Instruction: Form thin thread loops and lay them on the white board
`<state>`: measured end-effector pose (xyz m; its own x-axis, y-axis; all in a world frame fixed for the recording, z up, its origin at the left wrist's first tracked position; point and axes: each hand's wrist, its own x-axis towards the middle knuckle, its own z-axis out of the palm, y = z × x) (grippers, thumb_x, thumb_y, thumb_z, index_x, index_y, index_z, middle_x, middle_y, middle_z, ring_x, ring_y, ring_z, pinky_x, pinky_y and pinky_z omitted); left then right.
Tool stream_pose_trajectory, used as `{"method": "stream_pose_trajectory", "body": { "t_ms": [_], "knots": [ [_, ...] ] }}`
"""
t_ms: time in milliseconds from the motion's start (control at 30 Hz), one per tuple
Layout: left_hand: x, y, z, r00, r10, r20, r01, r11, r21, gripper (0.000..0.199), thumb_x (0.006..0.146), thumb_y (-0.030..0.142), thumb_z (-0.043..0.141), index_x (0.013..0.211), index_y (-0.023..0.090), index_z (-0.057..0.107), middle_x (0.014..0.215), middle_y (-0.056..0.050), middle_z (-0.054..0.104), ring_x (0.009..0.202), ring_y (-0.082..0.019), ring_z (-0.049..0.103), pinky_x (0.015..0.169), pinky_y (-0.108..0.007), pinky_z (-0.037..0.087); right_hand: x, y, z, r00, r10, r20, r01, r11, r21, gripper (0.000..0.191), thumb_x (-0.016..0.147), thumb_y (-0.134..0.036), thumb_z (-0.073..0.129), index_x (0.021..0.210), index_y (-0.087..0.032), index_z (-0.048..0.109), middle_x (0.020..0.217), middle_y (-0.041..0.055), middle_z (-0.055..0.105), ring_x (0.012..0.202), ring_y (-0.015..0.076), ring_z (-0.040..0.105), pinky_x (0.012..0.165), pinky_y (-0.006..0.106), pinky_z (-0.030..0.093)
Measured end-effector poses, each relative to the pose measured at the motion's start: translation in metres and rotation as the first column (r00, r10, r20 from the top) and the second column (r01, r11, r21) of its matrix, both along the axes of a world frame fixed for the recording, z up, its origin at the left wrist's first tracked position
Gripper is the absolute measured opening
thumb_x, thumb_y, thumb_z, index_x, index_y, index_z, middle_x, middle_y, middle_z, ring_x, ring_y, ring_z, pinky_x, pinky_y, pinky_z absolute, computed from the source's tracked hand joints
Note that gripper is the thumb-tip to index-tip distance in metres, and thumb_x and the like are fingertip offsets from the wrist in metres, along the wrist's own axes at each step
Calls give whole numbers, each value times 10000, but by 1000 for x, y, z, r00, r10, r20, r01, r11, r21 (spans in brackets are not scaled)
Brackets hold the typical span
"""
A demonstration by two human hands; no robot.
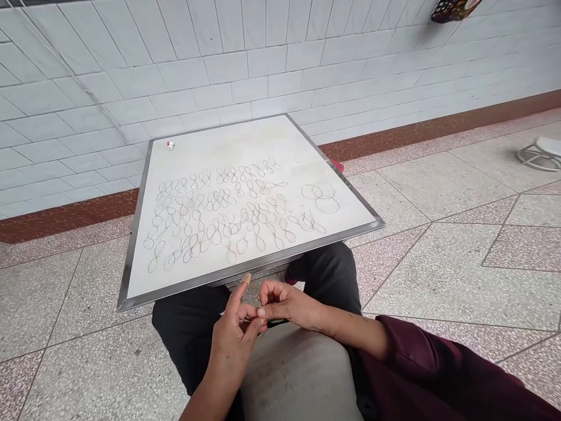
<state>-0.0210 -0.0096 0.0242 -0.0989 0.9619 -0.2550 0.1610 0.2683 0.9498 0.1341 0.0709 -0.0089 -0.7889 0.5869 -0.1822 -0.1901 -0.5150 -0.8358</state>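
Note:
My left hand (234, 327) is raised over my lap, its index finger stretched up with a tan wrap at the tip, while its thumb and another finger pinch a thin strand. From the right, my right hand (287, 304) meets it, fingers curled and pinching the same thin wire or thread, which is hard to make out. Both hands' fingertips touch, just in front of the table's near edge. On the white table (219, 146) lie several rows of thin twisted loops (214, 200), many shaped like a figure eight. Larger round loops (327, 204) lie at the right.
A small red and white object (170, 145) sits at the table's far left corner. A grey cushion or cloth (302, 374) covers my lap. A white stool (547, 146) stands at the far right. Behind the table is a tiled wall (245, 64).

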Motion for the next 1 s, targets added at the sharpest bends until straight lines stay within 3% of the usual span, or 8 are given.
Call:
{"method": "stream_pose_trajectory", "body": {
  "t_ms": [200,467,700,1000],
  "knots": [
    [1,-1,3,993,28,-119,-25,999,19,717,865,347,628,1528,297,360,743,36,706,694,-194,677,763,-352,531,-5,-5,0,997,-76,-12,76,997,25,523,675,-513,861,792,-199,459,641,-69,581,618,119,613,634,262,475],
    [2,9,4,970,136,-203,-124,990,73,797,777,312,711,1510,312,398,743,34,711,722,-220,683,750,-357,518,-17,1,9,972,-236,22,233,967,100,511,638,-502,881,713,-194,480,609,-88,465,538,70,431,529,216,360],
    [3,21,-2,940,208,-270,-167,971,168,699,824,356,670,1484,302,445,764,8,722,684,-219,680,716,-356,509,-25,11,7,931,-357,79,337,921,197,502,628,-493,885,682,-195,485,627,-71,455,567,78,379,546,227,316],
    [1,24,2,979,199,32,-201,976,83,739,837,364,687,1503,233,394,764,4,711,753,-198,651,787,-352,523,-22,19,5,975,-221,7,217,963,156,450,723,-517,815,774,-203,498,622,-63,558,583,114,547,597,259,429]
  ]
}}
